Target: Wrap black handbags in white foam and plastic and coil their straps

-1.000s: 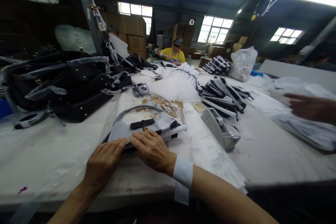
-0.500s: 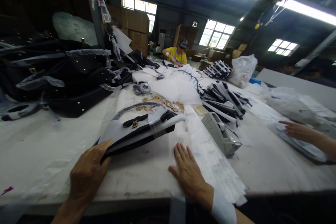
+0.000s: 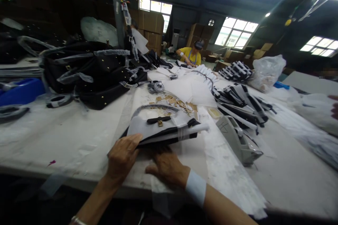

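Bag [image 3: 163,132], black with a gold clasp and a white sheet on top, lies on the counter [image 3: 89,130] directly before the person. From the left come a blue bin [image 3: 25,91], a pile of black bags [image 3: 87,66], then the left hand [image 3: 123,154] gripping the bag's near left edge, and the right hand [image 3: 169,167], back upward, its fingers hidden beneath the bag, so its grip cannot be told. Farther right are a gray dispenser [image 3: 235,144], black-and-white bundles [image 3: 240,100] beyond it and a clear sack [image 3: 268,72].
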Demonstrator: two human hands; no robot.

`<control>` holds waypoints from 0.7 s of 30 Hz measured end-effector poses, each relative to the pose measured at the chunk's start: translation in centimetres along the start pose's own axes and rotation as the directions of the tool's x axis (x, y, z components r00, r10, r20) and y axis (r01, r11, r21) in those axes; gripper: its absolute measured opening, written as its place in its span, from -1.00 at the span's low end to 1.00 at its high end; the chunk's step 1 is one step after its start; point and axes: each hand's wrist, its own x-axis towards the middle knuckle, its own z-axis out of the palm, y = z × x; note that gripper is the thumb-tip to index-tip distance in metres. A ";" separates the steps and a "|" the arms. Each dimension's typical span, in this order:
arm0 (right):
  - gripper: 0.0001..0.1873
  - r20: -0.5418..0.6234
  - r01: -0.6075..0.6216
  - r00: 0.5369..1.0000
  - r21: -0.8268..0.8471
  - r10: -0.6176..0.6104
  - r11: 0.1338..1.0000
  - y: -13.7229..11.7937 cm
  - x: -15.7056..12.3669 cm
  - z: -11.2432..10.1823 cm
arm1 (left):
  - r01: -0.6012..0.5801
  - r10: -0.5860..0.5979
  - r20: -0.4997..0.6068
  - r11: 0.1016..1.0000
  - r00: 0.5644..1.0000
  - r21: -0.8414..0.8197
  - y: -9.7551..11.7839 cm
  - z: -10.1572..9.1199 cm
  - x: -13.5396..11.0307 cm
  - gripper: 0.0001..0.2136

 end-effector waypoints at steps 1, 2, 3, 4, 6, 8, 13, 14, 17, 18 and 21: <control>-0.30 0.002 -0.031 1.000 -0.005 0.031 0.999 -0.3 0.4 0.2 | -0.019 0.019 0.003 1.000 1.000 -0.001 0.4 0.1 0.1 -0.73; -0.37 0.002 -0.058 0.998 -0.011 0.058 0.998 -0.8 0.4 0.4 | -0.035 0.035 0.006 0.999 0.999 -0.005 0.8 0.2 0.1 -0.73; -0.45 -0.009 -0.058 0.998 -0.013 0.058 0.998 -1.3 -0.1 0.5 | -0.044 0.045 0.009 0.999 0.999 -0.012 1.2 0.3 -0.1 -0.73; -0.53 -0.035 -0.022 0.999 -0.005 0.022 1.000 -1.8 -0.9 0.4 | -0.051 0.051 0.013 0.998 0.999 -0.022 1.5 0.4 -0.3 -0.73; -0.72 -0.140 0.139 0.981 0.045 -0.131 0.989 -2.6 -2.8 -0.5 | -0.060 0.062 0.021 0.997 0.998 -0.049 2.0 0.4 -0.9 -0.71; -0.77 -0.268 0.280 0.932 0.108 -0.243 0.954 -2.8 -4.1 -2.4 | -0.077 0.079 0.033 0.994 0.996 -0.078 2.2 0.4 -1.5 -0.69; -0.84 -0.441 0.151 0.895 0.152 -0.070 0.977 0.8 -1.5 -7.6 | -0.111 0.117 0.061 0.989 0.991 -0.094 2.0 0.0 -1.5 -0.71; -0.85 -0.447 0.113 0.894 0.149 -0.035 0.982 2.0 -0.4 -8.2 | -0.114 0.120 0.058 0.989 0.991 -0.094 2.0 -0.1 -1.3 -0.71; -0.84 -0.411 0.030 0.910 0.185 0.050 0.982 4.9 3.5 -9.1 | -0.121 0.126 0.041 0.988 0.991 -0.101 2.1 -0.4 -1.0 -0.72; -0.84 -0.382 0.010 0.921 0.211 0.073 0.977 5.4 4.7 -9.2 | -0.132 0.136 0.034 0.986 0.990 -0.102 2.2 -0.4 -1.1 -0.72; -0.87 -0.234 0.031 0.972 0.257 0.031 0.966 5.3 7.6 -8.5 | -0.163 0.167 0.022 0.980 0.986 -0.115 2.4 0.0 -2.0 -0.70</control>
